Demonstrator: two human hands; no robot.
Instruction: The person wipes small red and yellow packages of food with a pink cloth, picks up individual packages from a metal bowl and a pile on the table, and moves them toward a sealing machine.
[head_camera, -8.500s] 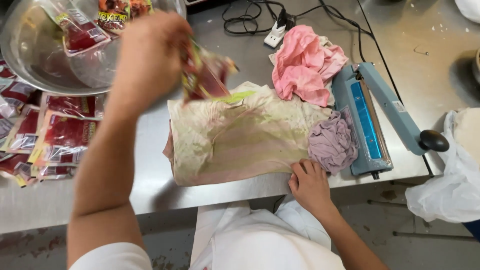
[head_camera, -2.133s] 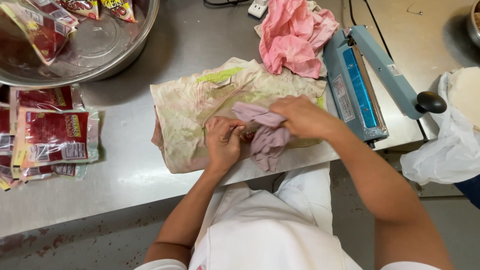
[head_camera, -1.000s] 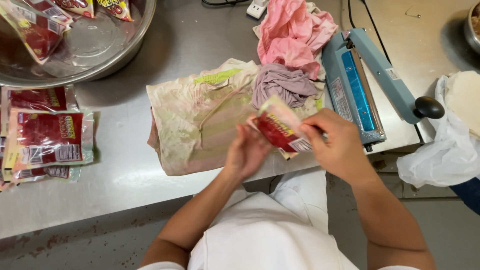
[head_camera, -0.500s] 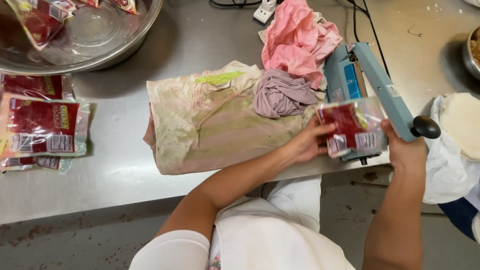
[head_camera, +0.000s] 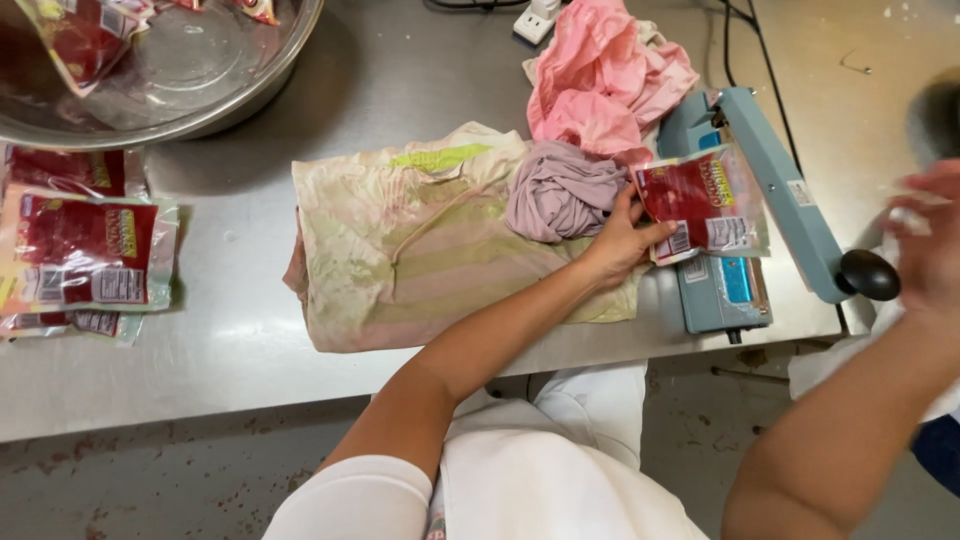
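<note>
Pouch: red sealed-food pouch (head_camera: 702, 203) lies across the blue impulse sealer (head_camera: 722, 210), its lever arm up
Left hand: left hand (head_camera: 620, 240) pinches the pouch's left edge, thumb on top
Right hand: right hand (head_camera: 925, 250) blurred near the lever's black knob (head_camera: 868, 274), can't tell its grip
Tip: I'd keep the open edge flat and straight on the sealing bar, no wrinkles
Nearby: mauve rag (head_camera: 562, 190) on a stained cloth (head_camera: 430, 245)

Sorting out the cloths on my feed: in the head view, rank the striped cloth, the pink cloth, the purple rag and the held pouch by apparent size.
1. Striped cloth, clearly largest.
2. Pink cloth, partly cut off by the frame edge.
3. Purple rag and the pouch in the left hand look alike; unranked.
</note>
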